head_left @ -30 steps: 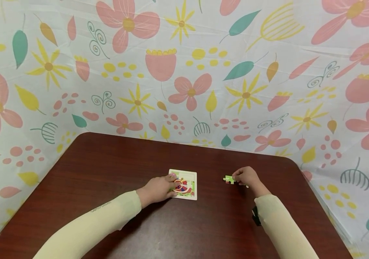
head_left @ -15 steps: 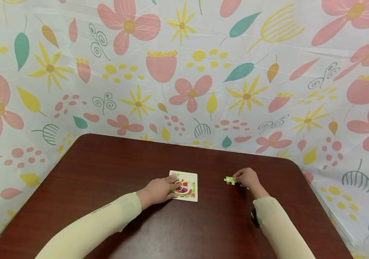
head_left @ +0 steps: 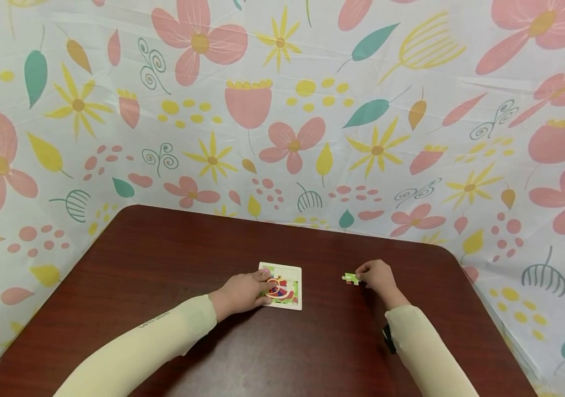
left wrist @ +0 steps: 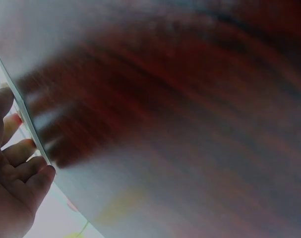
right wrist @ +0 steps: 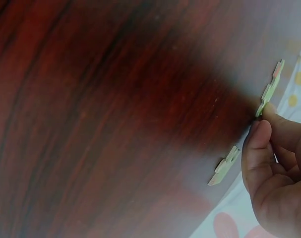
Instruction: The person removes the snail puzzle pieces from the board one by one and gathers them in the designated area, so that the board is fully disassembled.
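Observation:
My left hand rests on a small square jigsaw puzzle in a white-edged frame, fingers spread over its left part. A colourful picture with red and purple parts shows inside, and a pale area lies along its top. In the left wrist view, the fingertips lie along the frame's edge. My right hand pinches a green puzzle piece between thumb and fingers, to the right of the frame. A second puzzle piece lies on the table beside that hand in the right wrist view; the hand hides it from the head view.
The dark red-brown table has rounded far corners. A white cloth with flowers and leaves hangs behind it and at both sides. A dark object shows at the right wrist.
The second piece, partly visible right of my right hand before, is now hidden behind it in the head view. The pinched piece tilts slightly. My left hand stays on the puzzle.

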